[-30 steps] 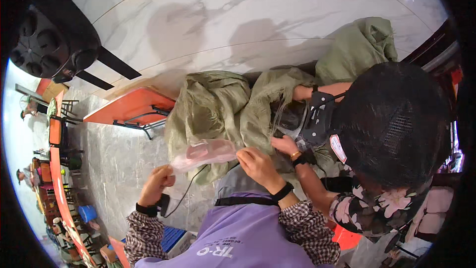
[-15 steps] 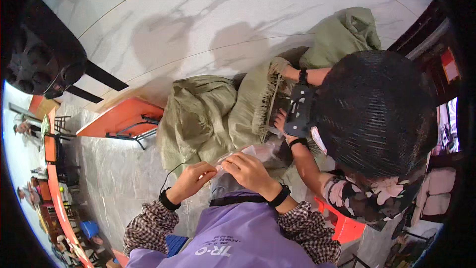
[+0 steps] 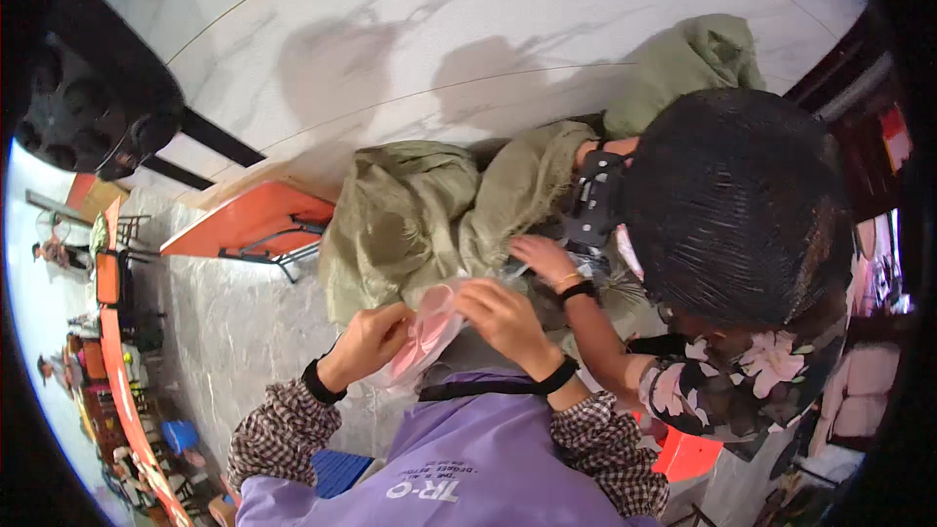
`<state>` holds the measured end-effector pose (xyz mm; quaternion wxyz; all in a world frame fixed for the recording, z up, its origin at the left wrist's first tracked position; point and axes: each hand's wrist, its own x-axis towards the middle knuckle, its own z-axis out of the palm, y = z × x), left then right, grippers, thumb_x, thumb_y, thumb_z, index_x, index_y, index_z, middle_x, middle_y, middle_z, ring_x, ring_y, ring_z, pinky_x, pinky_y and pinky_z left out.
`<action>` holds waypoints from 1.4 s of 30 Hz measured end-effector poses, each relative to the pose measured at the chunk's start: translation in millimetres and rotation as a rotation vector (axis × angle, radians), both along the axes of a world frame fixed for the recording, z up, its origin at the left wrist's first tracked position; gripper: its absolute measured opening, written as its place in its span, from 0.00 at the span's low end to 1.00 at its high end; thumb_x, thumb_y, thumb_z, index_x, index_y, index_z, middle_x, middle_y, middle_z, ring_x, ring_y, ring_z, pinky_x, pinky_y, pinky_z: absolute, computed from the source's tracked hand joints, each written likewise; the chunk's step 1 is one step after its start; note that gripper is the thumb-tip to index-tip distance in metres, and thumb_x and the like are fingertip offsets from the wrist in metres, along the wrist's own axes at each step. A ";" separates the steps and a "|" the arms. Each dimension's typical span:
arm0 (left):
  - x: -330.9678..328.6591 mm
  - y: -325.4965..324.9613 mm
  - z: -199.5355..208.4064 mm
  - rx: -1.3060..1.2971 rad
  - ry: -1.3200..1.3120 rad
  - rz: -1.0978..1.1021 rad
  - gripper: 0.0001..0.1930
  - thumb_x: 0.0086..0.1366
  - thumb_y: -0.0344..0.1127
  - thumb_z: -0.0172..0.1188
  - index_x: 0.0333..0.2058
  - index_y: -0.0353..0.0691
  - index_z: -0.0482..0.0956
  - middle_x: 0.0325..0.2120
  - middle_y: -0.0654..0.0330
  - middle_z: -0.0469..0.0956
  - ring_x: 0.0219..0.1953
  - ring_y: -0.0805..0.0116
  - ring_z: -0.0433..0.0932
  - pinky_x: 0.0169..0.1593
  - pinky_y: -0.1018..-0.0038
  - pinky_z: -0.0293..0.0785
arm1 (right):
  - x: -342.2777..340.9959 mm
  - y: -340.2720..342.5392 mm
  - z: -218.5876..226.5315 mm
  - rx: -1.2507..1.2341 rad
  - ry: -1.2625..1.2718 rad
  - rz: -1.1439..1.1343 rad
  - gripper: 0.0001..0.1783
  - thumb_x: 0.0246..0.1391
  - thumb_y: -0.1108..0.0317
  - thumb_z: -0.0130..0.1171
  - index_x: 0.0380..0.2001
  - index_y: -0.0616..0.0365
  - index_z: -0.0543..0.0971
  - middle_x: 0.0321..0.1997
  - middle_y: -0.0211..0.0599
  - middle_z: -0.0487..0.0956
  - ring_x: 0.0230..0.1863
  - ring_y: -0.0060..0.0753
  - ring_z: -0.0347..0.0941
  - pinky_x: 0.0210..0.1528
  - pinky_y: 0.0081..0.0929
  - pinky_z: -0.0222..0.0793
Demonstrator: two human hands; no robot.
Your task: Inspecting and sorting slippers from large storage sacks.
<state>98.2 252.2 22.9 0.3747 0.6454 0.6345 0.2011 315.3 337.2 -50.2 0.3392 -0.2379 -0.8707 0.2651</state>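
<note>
A clear plastic bag point(image 3: 429, 340) with something pink inside hangs between my two hands, in front of my purple apron. My left hand point(image 3: 366, 344) is closed on the bag's left edge. My right hand point(image 3: 503, 320) pinches its upper right edge. Just beyond the bag slump large green woven sacks point(image 3: 395, 215). At my right a co-worker in a dark floral top leans over; that person's hand point(image 3: 545, 262) rests at the mouth of the nearer right sack point(image 3: 522, 185), whose contents are mostly hidden.
Another green sack point(image 3: 683, 68) leans on the marble-patterned wall point(image 3: 410, 29). An orange folding table point(image 3: 249, 224) stands tipped at the left. Beside me are a red stool point(image 3: 685, 454) and a blue item point(image 3: 342, 473). A black appliance point(image 3: 107, 98) stands far left.
The bag has been raised and spread between my hands, so its pink contents now show. The co-worker's near hand has shifted left on the sack's edge. The view has turned slightly.
</note>
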 end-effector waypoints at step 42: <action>0.2 20.3 -71.1 0.295 -0.027 0.563 0.09 0.64 0.25 0.46 0.38 0.35 0.76 0.20 0.53 0.71 0.18 0.66 0.70 0.25 0.72 0.66 | -16.1 -3.6 96.8 -0.337 -0.222 -0.239 0.16 0.50 0.75 0.52 0.44 0.61 0.73 0.37 0.48 0.76 0.35 0.54 0.74 0.36 0.40 0.72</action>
